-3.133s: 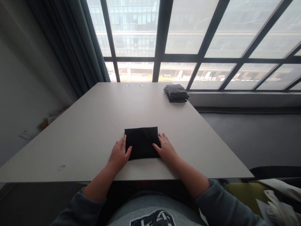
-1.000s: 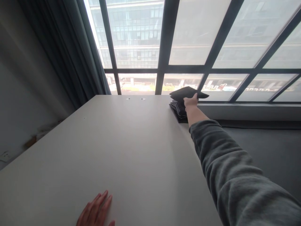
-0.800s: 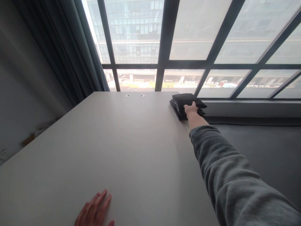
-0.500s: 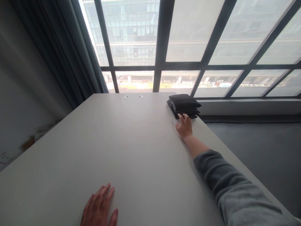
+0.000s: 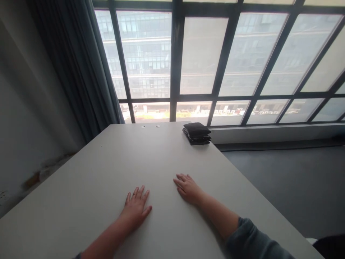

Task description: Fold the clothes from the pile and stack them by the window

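Note:
My left hand point(image 5: 136, 207) lies palm down on the white table point(image 5: 88, 194), its fingers spread and nothing in it. To the right, my right hand point(image 5: 186, 187) also rests flat on the tabletop, fingers stretched out and holding nothing. Beyond it, by the far right edge of the table, sits a neat stack of black, cushion-like fabric pouches point(image 5: 197, 133). Pale marks show along the edges of the lower ones. Neither hand touches the stack.
Two small white round fittings point(image 5: 157, 126) are set near the table's far edge. A dark curtain point(image 5: 78, 68) hangs at the left beside large framed windows point(image 5: 151, 57). Grey floor point(image 5: 269, 180) lies past the right table edge.
My right hand has left the black stack and come back toward me onto the bare tabletop. My left hand has moved forward and right. The camera view has tilted up.

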Tool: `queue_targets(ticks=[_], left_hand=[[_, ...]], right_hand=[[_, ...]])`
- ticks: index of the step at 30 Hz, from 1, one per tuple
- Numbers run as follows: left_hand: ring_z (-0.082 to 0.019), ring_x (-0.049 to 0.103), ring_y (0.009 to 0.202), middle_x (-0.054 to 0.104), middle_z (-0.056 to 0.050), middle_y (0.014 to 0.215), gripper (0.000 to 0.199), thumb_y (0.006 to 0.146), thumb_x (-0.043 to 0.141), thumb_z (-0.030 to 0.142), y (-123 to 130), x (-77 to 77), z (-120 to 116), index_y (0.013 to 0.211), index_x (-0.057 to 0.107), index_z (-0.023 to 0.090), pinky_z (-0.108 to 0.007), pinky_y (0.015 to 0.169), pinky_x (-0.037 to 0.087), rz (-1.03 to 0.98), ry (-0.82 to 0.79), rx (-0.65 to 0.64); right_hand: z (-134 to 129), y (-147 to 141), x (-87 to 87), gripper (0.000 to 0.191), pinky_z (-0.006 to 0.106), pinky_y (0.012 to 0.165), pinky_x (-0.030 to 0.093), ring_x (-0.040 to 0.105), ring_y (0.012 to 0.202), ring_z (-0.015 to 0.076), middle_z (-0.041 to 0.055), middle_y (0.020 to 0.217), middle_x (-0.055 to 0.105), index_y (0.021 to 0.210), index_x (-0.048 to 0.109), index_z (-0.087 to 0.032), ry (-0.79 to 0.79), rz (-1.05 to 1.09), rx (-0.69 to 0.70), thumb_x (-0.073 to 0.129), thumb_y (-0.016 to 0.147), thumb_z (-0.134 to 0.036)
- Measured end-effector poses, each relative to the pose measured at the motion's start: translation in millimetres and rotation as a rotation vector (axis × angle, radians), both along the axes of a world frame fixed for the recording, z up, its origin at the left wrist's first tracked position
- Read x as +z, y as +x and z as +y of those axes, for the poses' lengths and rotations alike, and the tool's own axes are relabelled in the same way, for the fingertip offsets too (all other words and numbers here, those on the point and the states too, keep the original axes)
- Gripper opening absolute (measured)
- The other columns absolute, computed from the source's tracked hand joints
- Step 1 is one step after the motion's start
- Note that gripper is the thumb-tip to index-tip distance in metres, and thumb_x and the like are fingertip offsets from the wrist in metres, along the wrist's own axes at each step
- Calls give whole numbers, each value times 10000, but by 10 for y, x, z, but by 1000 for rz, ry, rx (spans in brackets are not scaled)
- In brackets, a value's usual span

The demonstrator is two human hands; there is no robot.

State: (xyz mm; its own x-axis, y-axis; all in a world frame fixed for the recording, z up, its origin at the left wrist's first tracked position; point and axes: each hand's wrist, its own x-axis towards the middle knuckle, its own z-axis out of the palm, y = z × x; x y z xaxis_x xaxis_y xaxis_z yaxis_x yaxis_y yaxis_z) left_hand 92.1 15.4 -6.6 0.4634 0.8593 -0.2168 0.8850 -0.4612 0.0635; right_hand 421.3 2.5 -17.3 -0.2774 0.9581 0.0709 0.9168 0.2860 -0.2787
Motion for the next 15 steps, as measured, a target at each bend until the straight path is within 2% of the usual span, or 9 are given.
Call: queue_targets(ticks=[3, 5, 7, 10, 15], left_hand=[[-337, 166, 1666, 204, -102, 1793, 711, 1054, 404, 508, 72, 87, 175, 1701, 371, 216, -579, 1338, 142, -49, 8, -89], [-302, 165, 1670, 224, -79, 1794, 683, 1072, 376, 493, 47, 67, 271, 1698, 377, 222, -530, 1349, 133, -95, 38, -124], [-309, 147, 1673, 217, -71, 1797, 676, 1079, 363, 484, 7, 15, 339, 1701, 367, 220, -545, 1349, 120, -102, 86, -88], [-332, 132, 1674, 195, -85, 1798, 691, 1082, 344, 494, -33, -63, 385, 1708, 349, 203, -592, 1340, 102, -79, 121, -39], [-305, 116, 1678, 144, -92, 1802, 743, 1079, 322, 525, -70, -102, 395, 1727, 282, 164, -551, 1349, 94, -72, 83, -139]], right_hand=[[-206, -186, 61, 637, 597, 1318, 201, 304, 1617, 381, 180, 1730, 370, 1635, 505, -170, -66, -10, 6, 484, 1037, -390], [-314, -264, 96, 656, 585, 1327, 177, 282, 1626, 377, 172, 1741, 347, 1649, 484, -164, -85, -4, 27, 473, 1044, -416], [-383, -304, 120, 661, 568, 1332, 169, 279, 1629, 372, 169, 1745, 337, 1652, 480, -159, -94, 1, 37, 466, 1045, -422], [-407, -308, 138, 660, 545, 1334, 174, 282, 1629, 360, 162, 1746, 339, 1647, 489, -166, -93, 5, 34, 473, 1039, -423], [-352, -271, 136, 678, 537, 1338, 157, 268, 1636, 341, 150, 1752, 327, 1662, 465, -175, -83, 6, 75, 471, 1042, -451]])
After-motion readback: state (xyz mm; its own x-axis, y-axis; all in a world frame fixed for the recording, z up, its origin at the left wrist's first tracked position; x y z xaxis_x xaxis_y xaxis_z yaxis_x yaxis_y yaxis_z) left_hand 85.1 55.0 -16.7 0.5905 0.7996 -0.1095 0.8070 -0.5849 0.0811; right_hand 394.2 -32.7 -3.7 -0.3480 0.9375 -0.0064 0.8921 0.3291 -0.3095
